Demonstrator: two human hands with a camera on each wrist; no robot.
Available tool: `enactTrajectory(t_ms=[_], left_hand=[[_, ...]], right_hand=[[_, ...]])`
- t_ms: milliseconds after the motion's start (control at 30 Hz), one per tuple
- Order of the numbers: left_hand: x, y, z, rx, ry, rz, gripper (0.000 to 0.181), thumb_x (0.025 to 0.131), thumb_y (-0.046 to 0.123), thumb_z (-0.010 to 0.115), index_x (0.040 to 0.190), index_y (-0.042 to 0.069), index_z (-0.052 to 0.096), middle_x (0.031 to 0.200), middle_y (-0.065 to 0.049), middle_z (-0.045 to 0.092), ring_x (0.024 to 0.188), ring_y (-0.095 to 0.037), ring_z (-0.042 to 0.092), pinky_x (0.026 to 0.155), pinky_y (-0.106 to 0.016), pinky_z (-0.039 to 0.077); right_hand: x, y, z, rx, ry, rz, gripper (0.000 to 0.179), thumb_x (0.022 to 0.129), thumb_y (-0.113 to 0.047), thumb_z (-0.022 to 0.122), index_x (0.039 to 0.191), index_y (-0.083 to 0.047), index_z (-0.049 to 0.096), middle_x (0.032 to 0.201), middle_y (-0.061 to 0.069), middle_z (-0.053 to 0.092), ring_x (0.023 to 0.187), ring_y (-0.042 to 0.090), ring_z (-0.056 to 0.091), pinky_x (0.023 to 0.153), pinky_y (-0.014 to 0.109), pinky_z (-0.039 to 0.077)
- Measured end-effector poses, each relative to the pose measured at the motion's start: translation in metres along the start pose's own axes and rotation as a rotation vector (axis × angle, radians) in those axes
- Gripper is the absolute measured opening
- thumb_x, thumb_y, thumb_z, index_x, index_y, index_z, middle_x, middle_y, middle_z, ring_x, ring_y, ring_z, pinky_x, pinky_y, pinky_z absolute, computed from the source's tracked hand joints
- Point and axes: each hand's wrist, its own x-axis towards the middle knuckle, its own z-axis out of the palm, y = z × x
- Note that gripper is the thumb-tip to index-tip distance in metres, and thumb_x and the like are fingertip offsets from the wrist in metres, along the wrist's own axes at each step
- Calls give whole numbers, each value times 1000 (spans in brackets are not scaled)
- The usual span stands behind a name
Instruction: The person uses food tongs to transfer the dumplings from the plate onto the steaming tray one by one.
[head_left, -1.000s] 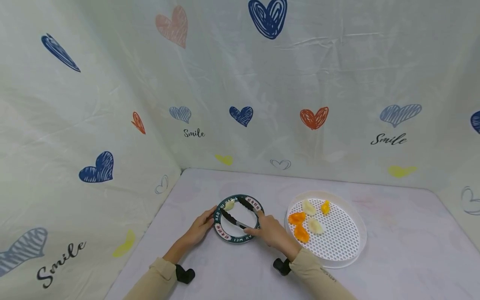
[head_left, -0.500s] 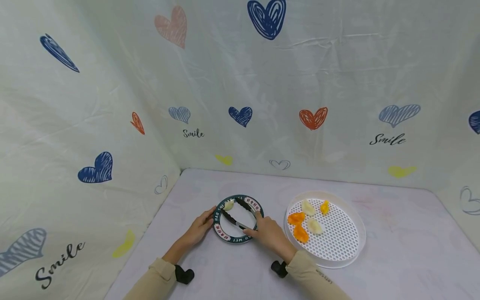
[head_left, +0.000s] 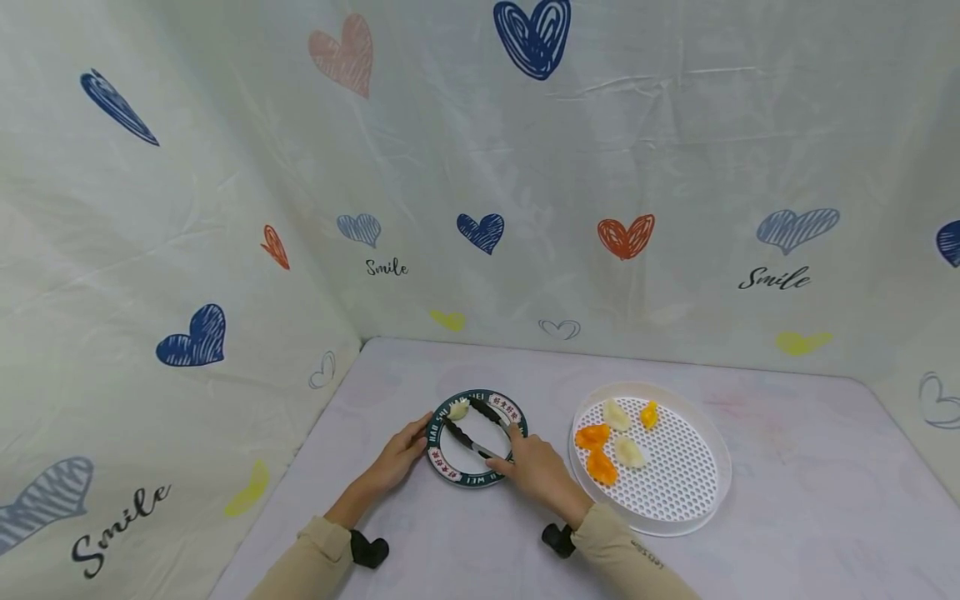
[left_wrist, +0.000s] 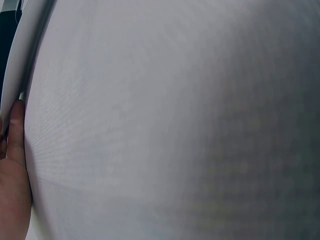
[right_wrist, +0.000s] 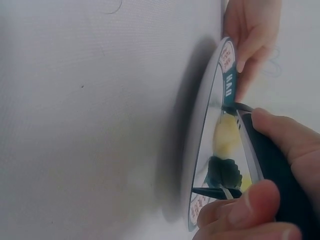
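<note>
My left hand [head_left: 396, 460] holds the left rim of a small round plate [head_left: 442, 467] with a dark green lettered border. The right wrist view shows its thumb on the rim. My right hand [head_left: 542, 473] grips black-tipped metal tongs [head_left: 459, 434], reaching over the plate from the right. On the plate's far left part lies a pale yellow dumpling-like piece [head_left: 458, 409]. The tongs' two tips stand spread on either side of it; whether they touch it cannot be told. In the right wrist view, the piece [right_wrist: 227, 135] is partly hidden behind the tongs [right_wrist: 277, 175].
To the right stands a round white perforated tray [head_left: 690, 492]. Orange pieces [head_left: 602, 467], a yellow piece [head_left: 650, 414] and pale pieces [head_left: 629, 452] lie on its left part. A white cloth covers the table [head_left: 795, 500], and a heart-printed curtain [head_left: 675, 167] hangs behind.
The tongs' far tip has shifted slightly left, closer to the pale piece. My right forearm has moved a little left. My left hand and the plate have barely moved.
</note>
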Motion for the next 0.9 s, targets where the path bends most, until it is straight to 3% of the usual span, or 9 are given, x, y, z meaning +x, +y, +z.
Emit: enactTrajectory(t_ms=[433, 700, 900], left_hand=[[1, 0, 1, -7, 0, -10, 50, 106, 1, 41, 154, -4, 29, 155, -26, 33, 144, -40, 30, 112, -49, 33], [1, 1, 2, -9, 24, -21, 49, 105, 1, 44, 152, -5, 32, 154, -26, 35, 143, -40, 32, 112, -51, 35], [3, -1, 6, -8, 67, -34, 48, 104, -2, 43, 151, -7, 33, 153, -27, 36, 142, -41, 33, 112, -53, 34]], right_hand=[[-3, 1, -5, 10, -15, 10, 79, 93, -46, 68, 145, 8, 42, 108, 33, 62, 72, 25, 52, 61, 37, 50], [-7, 0, -11, 26, -10, 4, 78, 92, -44, 69, 145, 7, 43, 88, 20, 60, 61, 21, 48, 48, 28, 37], [-12, 1, -14, 20, -11, -20, 78, 93, -45, 69, 145, 8, 44, 85, 19, 60, 59, 19, 48, 46, 27, 37]])
